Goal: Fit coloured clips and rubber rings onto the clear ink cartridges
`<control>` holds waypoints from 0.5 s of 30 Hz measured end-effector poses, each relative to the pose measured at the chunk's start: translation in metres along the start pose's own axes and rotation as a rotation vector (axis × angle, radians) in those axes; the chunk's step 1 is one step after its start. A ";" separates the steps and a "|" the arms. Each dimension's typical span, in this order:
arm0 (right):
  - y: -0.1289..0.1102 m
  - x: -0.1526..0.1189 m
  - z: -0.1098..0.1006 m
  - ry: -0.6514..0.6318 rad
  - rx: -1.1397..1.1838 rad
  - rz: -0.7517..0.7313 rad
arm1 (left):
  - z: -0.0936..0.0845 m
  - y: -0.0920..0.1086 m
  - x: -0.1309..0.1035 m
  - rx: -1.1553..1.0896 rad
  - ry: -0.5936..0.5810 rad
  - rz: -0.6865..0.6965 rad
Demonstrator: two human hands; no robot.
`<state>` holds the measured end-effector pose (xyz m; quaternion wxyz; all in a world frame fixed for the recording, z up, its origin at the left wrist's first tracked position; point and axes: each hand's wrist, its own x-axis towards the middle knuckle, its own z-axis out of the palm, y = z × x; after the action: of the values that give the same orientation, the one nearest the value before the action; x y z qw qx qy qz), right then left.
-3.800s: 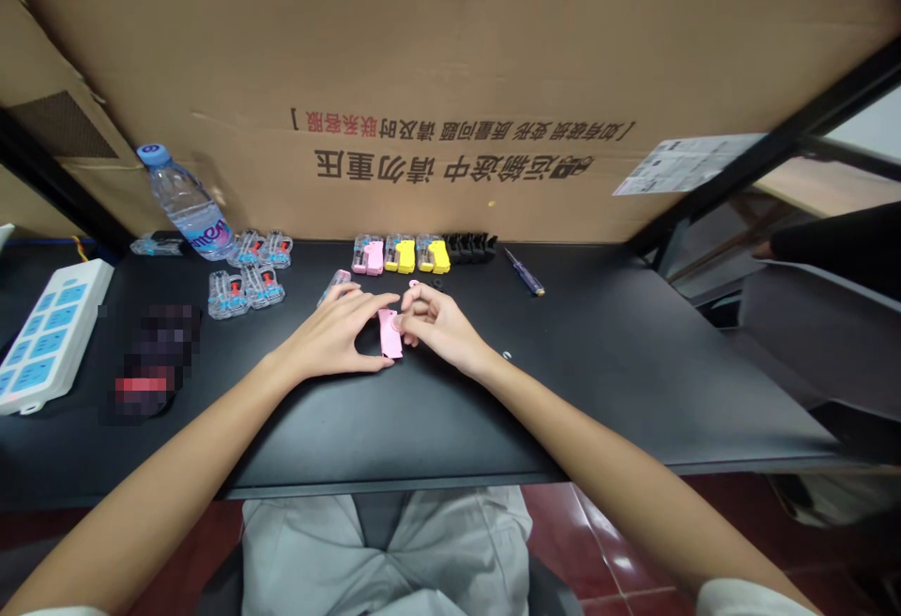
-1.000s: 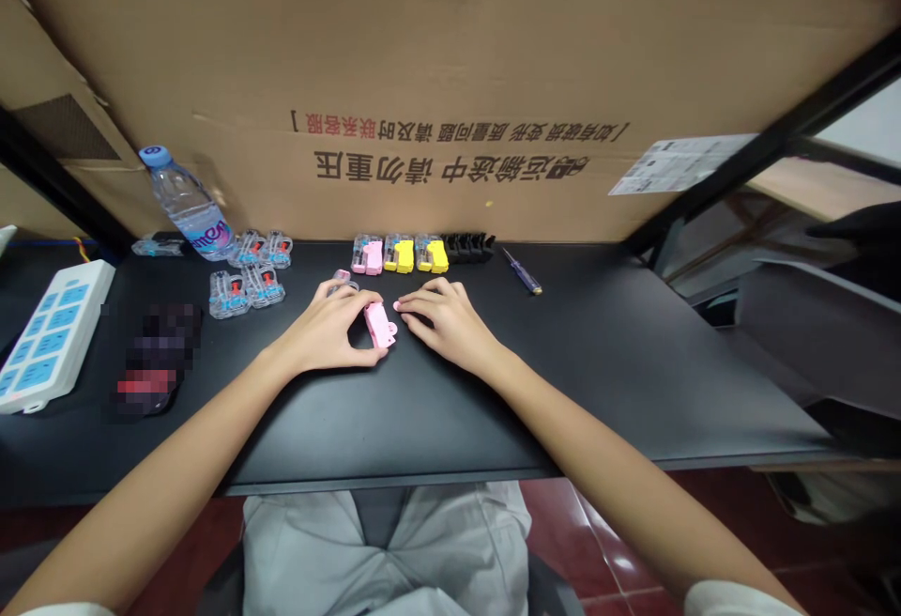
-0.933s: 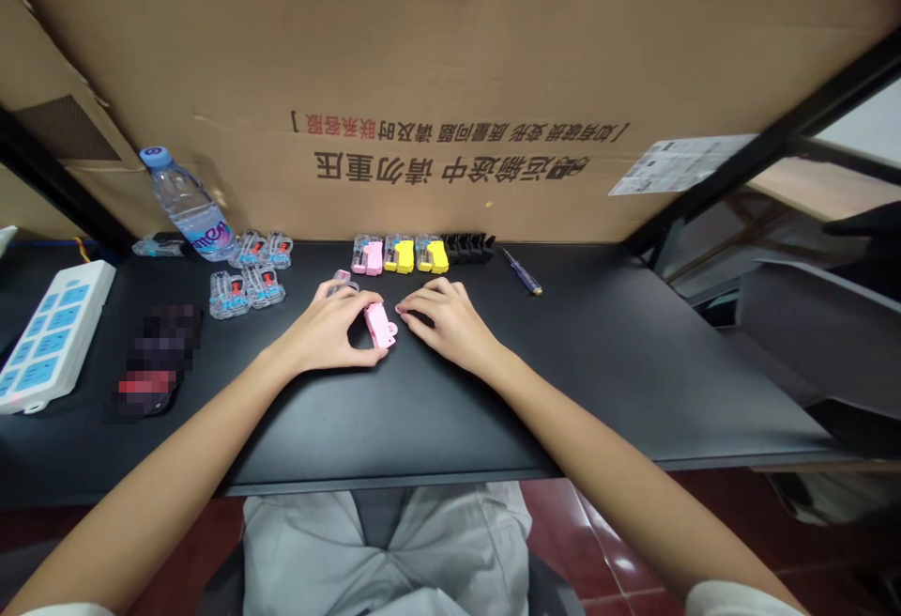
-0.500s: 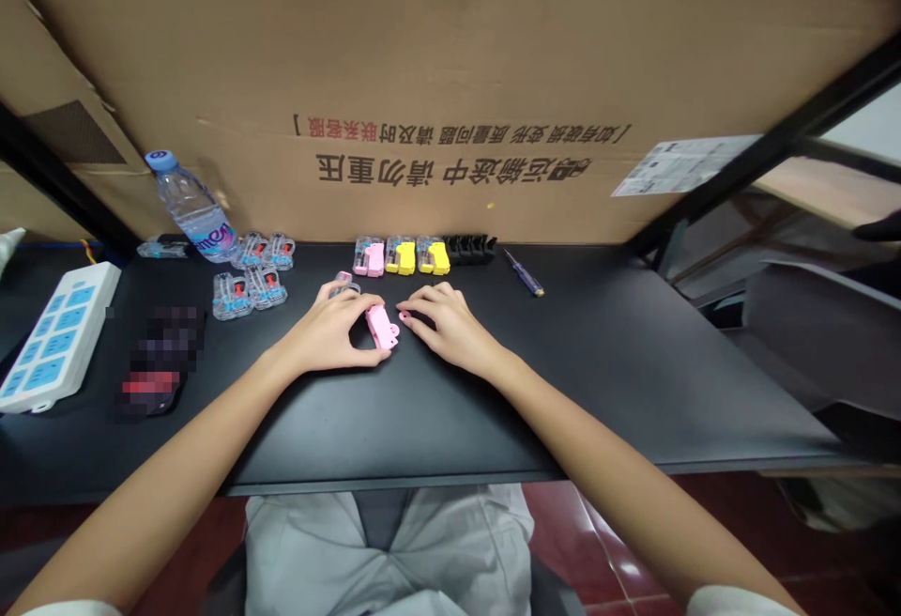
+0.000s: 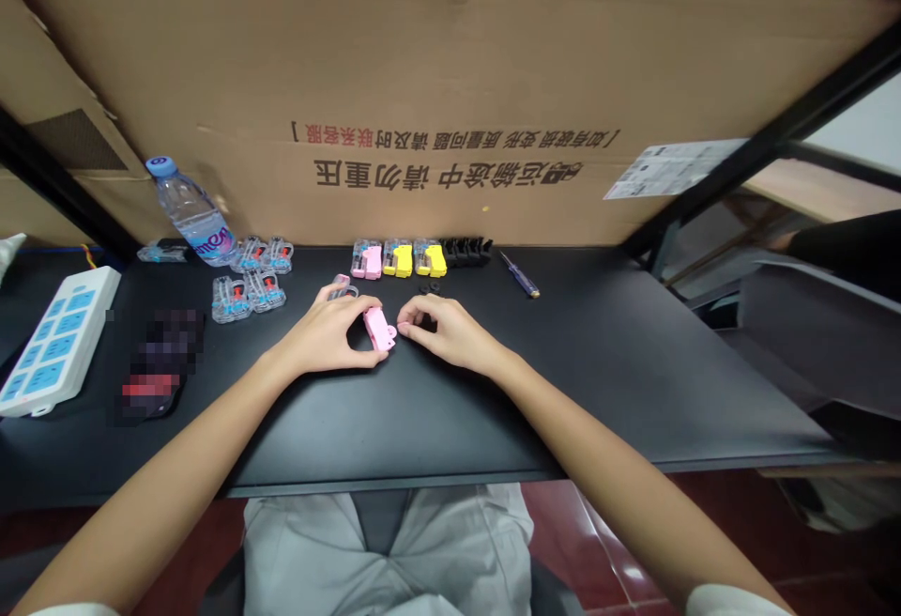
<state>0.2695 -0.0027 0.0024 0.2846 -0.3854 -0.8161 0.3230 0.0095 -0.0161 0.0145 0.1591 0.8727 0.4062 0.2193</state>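
Observation:
My left hand (image 5: 329, 332) grips a pink plastic part (image 5: 378, 328) between thumb and fingers, just above the black table. A small ring-like tab shows at the part's right end. Beside it, my right hand (image 5: 450, 334) is curled in a pinch, thumb and index fingertips together. The small pink piece in that pinch is now almost wholly covered. Behind my left fingers lies a clear plastic part (image 5: 343, 285), partly hidden. Small black rings (image 5: 430, 287) lie just beyond my right hand.
Along the back stand a pink-and-clear assembly (image 5: 367, 260), yellow-and-clear ones (image 5: 398, 259) and black parts (image 5: 466, 251). A screwdriver (image 5: 521, 276) lies right of them. Leftward are clear assemblies (image 5: 232, 299), a water bottle (image 5: 191, 212), a power strip (image 5: 60, 339) and a blurred dark object (image 5: 165, 362). Cardboard (image 5: 450, 62) walls the back.
My right fingers have curled in and pinched closer, covering the small pink piece. The black rings behind that hand have come into view. My left hand keeps its hold; the view has tilted slightly.

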 end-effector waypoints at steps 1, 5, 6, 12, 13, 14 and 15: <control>-0.001 0.001 0.002 0.026 0.100 0.031 | 0.000 0.000 0.000 -0.001 -0.001 0.000; -0.004 0.002 0.010 0.020 0.381 0.113 | -0.001 0.000 0.000 -0.010 -0.022 -0.003; -0.005 0.002 0.011 0.003 0.399 0.113 | -0.002 0.001 0.000 -0.011 -0.028 -0.004; -0.008 0.000 0.013 0.056 0.254 0.037 | -0.003 0.003 0.001 -0.016 -0.030 -0.003; -0.008 0.000 0.014 0.058 0.241 0.034 | -0.003 0.003 0.001 -0.016 -0.029 -0.002; -0.008 0.000 0.015 0.059 0.239 0.038 | -0.003 0.003 0.001 -0.015 -0.029 -0.001; -0.008 0.000 0.016 0.061 0.247 0.050 | -0.002 0.003 0.000 -0.013 -0.028 0.001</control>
<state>0.2543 -0.0118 -0.0019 0.3464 -0.3774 -0.7513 0.4162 0.0100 -0.0171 0.0179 0.1702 0.8748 0.4023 0.2098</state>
